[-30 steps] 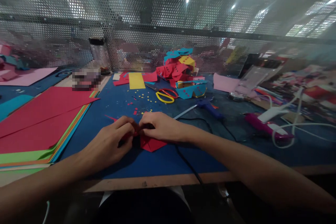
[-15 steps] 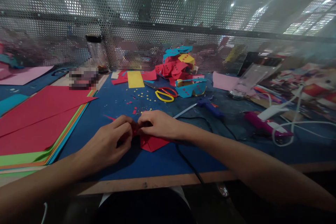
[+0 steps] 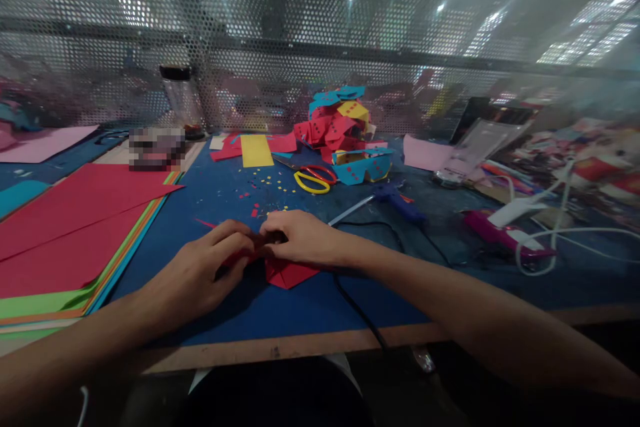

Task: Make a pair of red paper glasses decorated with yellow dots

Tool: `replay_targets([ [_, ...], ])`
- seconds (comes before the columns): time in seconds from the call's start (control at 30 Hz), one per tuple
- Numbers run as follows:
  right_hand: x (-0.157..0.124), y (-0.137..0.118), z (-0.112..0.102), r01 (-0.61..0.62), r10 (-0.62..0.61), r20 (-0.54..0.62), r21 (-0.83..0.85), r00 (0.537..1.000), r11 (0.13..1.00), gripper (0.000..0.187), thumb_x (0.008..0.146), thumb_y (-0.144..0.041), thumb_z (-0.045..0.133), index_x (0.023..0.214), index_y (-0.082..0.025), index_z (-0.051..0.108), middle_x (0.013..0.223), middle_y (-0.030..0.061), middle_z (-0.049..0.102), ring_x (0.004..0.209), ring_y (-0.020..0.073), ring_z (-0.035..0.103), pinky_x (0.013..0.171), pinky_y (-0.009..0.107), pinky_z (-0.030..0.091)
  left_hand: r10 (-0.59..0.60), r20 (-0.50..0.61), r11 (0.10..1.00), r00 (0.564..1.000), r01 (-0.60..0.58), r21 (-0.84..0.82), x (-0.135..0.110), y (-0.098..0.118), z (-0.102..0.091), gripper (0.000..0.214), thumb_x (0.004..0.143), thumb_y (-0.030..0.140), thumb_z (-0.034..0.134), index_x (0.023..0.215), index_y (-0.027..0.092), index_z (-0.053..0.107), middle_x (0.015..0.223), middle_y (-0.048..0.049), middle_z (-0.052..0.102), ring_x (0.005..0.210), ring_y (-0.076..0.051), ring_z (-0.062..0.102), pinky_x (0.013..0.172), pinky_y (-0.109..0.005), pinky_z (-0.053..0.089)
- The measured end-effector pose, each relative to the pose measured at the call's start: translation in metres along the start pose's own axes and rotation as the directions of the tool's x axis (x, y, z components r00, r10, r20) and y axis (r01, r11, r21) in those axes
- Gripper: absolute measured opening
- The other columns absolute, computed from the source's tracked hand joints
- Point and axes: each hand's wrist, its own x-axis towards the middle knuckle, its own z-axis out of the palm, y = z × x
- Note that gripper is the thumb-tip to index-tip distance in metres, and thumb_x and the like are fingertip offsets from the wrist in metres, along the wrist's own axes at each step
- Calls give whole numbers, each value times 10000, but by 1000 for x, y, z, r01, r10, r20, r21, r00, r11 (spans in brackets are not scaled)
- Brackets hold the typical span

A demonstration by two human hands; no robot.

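Note:
Low over the blue tabletop, both my hands grip one piece of folded red paper [image 3: 290, 273]. My left hand [image 3: 213, 263] is closed on its left part, thumb and fingers pinched together. From the other side my right hand [image 3: 300, 237] pinches the same paper near its middle, fingertips close to those of the left. A creased, pointed flap shows below the right hand, and a thin red tip sticks out beyond the left fingers. The paper's middle is hidden by my fingers.
Behind my hands lie paper bits, scissors [image 3: 314, 180] with red and yellow handles, and a yellow paper [image 3: 257, 151]. Folded paper shapes [image 3: 333, 128] are piled further back. A blue glue gun [image 3: 399, 202] with a cord lies right. Coloured sheets [image 3: 65, 233] are stacked left.
My left fingers have loosened slightly and straightened along the red paper, showing more of it between the hands. My right hand keeps its pinch almost unmoved.

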Motion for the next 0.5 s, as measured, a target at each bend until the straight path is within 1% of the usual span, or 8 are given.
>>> replay_targets([
  [0.1, 1, 1, 1, -5, 5, 6, 3, 1000, 1000, 95, 855, -151, 622, 883, -165, 711, 839, 10, 629, 760, 142, 545, 667, 246, 346, 38, -6, 999, 999, -38, 8, -1, -2, 1, 190, 988, 125, 455, 1029, 215, 616, 1178, -57, 640, 988, -150, 684, 833, -252, 547],
  [0.23, 0, 1, 1, -19, 19, 1, 2, 1000, 1000, 138, 854, -163, 623, 930, -180, 737, 870, 13, 655, 783, 147, 574, 670, 243, 362, 82, -18, 996, 996, -81, 25, -4, -4, 2, 191, 999, 123, 462, 1037, 206, 629, 1140, -60, 664, 960, -146, 692, 806, -241, 554],
  [0.37, 0, 0, 1, -28, 28, -4, 28, 1000, 999, 130, 861, -181, 635, 928, -175, 746, 897, 21, 682, 779, 135, 595, 670, 239, 377, 104, 8, 994, 995, -105, 43, -9, -5, 1, 199, 1002, 122, 470, 1088, 208, 627, 1166, -63, 679, 1013, -152, 695, 853, -257, 562],
  [0.5, 0, -1, 1, -35, 35, -3, 51, 999, 998, 109, 871, -207, 656, 913, -172, 751, 891, 23, 699, 763, 129, 606, 663, 239, 381, 118, 0, 990, 993, -118, 73, -13, -7, 1, 202, 1000, 134, 489, 1125, 207, 630, 1199, -72, 687, 1045, -160, 696, 881, -277, 573],
])
